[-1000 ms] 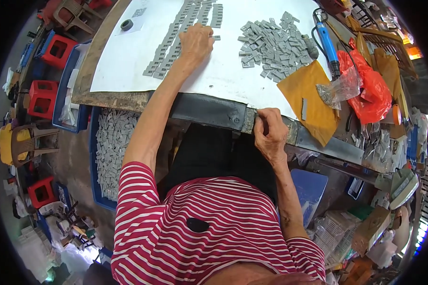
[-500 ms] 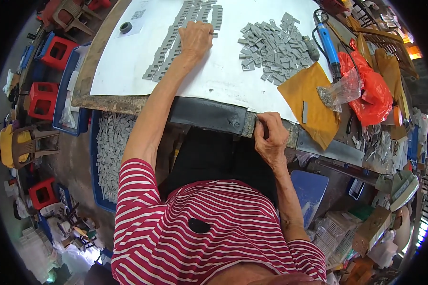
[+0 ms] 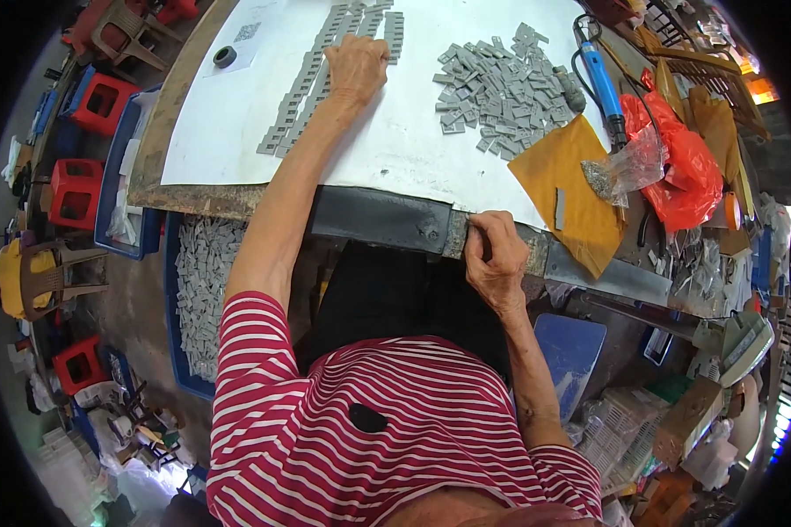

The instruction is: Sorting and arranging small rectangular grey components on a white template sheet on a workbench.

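I am holding my left forearm out ahead, slanting up and rightward, my left hand lying back upward with its fingers bending and their tips hiding from view. My right forearm is standing closer in, my right hand curling loosely, thumb sitting near the forefinger.

Bright centre, curved edges, black corners

Small flat rectangular pieces are grey; the paper sheet is white. The short-sleeved cloth shirt is crimson with white stripes. The slender cylindrical tool is bright blue and black, the crumpled plastic bag red.
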Demonstrator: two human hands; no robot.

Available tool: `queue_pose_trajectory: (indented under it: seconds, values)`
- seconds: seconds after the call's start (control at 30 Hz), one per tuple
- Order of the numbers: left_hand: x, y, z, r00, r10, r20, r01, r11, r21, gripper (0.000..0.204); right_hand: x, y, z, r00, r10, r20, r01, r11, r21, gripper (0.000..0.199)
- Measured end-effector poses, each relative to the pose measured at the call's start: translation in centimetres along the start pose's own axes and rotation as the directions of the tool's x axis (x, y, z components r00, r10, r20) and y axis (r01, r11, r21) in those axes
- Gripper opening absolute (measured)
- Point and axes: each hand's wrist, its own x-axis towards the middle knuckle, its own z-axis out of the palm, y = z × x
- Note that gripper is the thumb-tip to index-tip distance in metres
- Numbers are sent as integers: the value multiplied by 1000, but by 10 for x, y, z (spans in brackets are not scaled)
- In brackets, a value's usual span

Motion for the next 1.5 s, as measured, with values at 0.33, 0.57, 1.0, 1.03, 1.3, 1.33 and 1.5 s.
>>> queue_pose_trajectory:
  seconds: [0.33,0.57,1.0,1.03,1.3,1.33,1.5]
  values:
    - [-18,25,-19,994,67,-89,-85,971,-223,8,1,1,0,1000,8,-12,-8,1000,8,21]
    - [-35,67,-28,990,99,96,-46,893,-448,12,1,2,0,999,-20,-39,21,999,33,20]
    - [-36,66,-4,980,-14,198,131,793,-595,17,-2,3,-5,999,-32,-44,38,989,146,18]
    - [-37,64,-4,984,2,177,109,780,-616,17,-2,0,-7,999,-31,-42,38,984,173,19]
    - [-47,73,-28,1000,16,3,-11,782,-623,12,-1,-2,-58,971,237,-22,-229,955,187,6]
    - [-50,77,-35,1000,19,2,-13,778,-628,12,1,2,-70,965,258,-38,-252,960,122,6]
    - [-81,96,-73,996,-51,67,83,739,-668,7,18,44,-103,942,336,-11,-335,937,-93,8]
